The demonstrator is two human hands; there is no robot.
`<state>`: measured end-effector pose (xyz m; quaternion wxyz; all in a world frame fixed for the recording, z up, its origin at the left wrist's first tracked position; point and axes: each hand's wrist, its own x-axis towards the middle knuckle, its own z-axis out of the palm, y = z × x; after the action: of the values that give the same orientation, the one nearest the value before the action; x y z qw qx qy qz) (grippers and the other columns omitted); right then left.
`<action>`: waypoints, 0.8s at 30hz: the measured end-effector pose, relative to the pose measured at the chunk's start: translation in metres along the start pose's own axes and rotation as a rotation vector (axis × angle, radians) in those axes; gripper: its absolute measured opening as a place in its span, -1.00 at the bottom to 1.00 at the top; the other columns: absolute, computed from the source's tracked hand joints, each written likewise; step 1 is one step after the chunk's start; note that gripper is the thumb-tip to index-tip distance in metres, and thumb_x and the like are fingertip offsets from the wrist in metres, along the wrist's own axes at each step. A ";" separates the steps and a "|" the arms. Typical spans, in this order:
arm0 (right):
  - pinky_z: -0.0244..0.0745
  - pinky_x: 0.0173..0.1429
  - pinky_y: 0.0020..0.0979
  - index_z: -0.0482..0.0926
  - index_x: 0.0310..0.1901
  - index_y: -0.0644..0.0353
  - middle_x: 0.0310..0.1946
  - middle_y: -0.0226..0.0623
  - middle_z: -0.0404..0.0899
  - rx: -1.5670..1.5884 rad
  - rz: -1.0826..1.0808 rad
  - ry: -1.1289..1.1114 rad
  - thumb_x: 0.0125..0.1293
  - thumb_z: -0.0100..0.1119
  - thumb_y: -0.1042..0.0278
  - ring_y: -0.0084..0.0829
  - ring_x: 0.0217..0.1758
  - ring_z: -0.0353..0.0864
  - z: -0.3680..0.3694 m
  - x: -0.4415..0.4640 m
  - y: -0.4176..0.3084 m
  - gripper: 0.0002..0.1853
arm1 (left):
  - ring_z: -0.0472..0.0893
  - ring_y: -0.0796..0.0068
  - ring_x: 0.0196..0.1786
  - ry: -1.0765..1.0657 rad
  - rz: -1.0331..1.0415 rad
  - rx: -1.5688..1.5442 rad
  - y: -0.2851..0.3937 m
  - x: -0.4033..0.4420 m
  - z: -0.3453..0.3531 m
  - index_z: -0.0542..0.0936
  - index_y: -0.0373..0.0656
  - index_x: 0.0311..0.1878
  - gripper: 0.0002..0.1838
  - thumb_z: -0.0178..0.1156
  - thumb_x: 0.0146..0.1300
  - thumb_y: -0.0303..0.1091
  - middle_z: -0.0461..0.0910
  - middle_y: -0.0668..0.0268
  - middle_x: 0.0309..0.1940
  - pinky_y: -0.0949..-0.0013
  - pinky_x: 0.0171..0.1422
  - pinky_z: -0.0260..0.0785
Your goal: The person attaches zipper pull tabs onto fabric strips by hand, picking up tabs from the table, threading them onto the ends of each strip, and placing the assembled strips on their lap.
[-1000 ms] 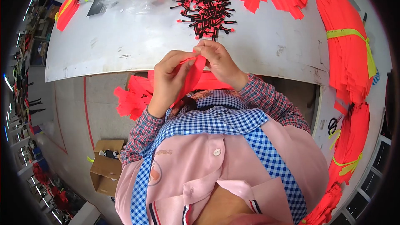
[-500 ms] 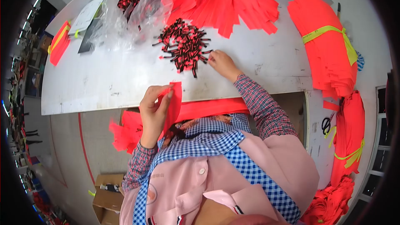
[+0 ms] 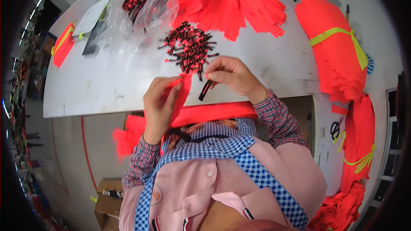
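Note:
My left hand (image 3: 159,102), closed in a pinch, grips a bright red fabric strip (image 3: 183,94) whose end stands up over the table's front edge. To its right, my right hand (image 3: 233,77) pinches a small black tab with a red mark (image 3: 205,90); the tab points down toward me. Behind both hands lies a heap of similar black-and-red tabs (image 3: 188,47) on the white table. A gap separates the held tab from the strip. More red fabric (image 3: 214,112) lies across my lap.
A clear plastic bag (image 3: 150,13) holding more tabs lies behind left. Red fabric bundles tied with yellow ribbon (image 3: 231,4) (image 3: 332,47) rest at the back and right. Black-handled scissors (image 3: 335,130) sit at the right. A cardboard box (image 3: 107,205) stands on the floor at left.
My right hand has come from the heap's right edge toward me and the left hand, now with a tab in its fingers. The left hand has risen slightly with the strip.

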<state>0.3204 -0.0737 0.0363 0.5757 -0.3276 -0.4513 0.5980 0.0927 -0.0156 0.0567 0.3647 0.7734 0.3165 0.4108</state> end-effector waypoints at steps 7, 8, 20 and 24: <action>0.53 -0.01 -0.53 0.45 0.03 0.33 -0.15 -0.31 0.57 -0.430 -0.119 0.063 0.25 0.17 0.62 -0.57 -0.09 0.58 0.043 0.000 -0.015 -0.69 | 0.58 0.51 -0.21 -0.041 0.006 -0.059 0.010 -0.009 0.008 0.65 -0.25 -0.10 -0.79 0.22 0.19 -0.64 0.59 0.26 -0.28 0.52 -0.11 0.40; 0.54 0.01 -0.52 0.45 0.05 0.33 -0.14 -0.31 0.57 -0.479 -0.134 0.060 0.24 0.17 0.63 -0.56 -0.08 0.58 0.044 0.000 -0.013 -0.67 | 0.58 0.51 -0.21 -0.039 0.002 -0.068 0.010 -0.011 0.009 0.65 -0.25 -0.10 -0.78 0.22 0.19 -0.64 0.59 0.26 -0.28 0.52 -0.12 0.40; 0.61 -0.06 -0.43 0.44 0.12 0.22 -0.24 -0.23 0.64 -0.916 -0.390 0.083 0.18 0.27 0.55 -0.43 -0.20 0.68 0.053 0.002 -0.013 -0.56 | 0.60 0.46 -0.30 -0.012 0.037 -0.002 0.007 -0.013 0.009 0.65 -0.21 -0.07 -0.75 0.23 0.17 -0.62 0.59 0.24 -0.30 0.48 -0.22 0.43; 0.60 -0.08 -0.43 0.44 0.12 0.19 -0.24 -0.23 0.65 -1.060 -0.419 0.082 0.19 0.26 0.51 -0.40 -0.21 0.69 0.055 0.001 -0.014 -0.57 | 0.61 0.42 -0.35 -0.007 0.058 0.110 0.009 -0.014 0.010 0.65 -0.21 -0.08 -0.75 0.24 0.15 -0.62 0.58 0.22 -0.31 0.45 -0.28 0.44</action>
<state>0.2759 -0.0829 0.0702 0.4559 -0.4983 -0.7221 0.1496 0.0966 -0.0343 0.0543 0.3106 0.8025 0.3148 0.4006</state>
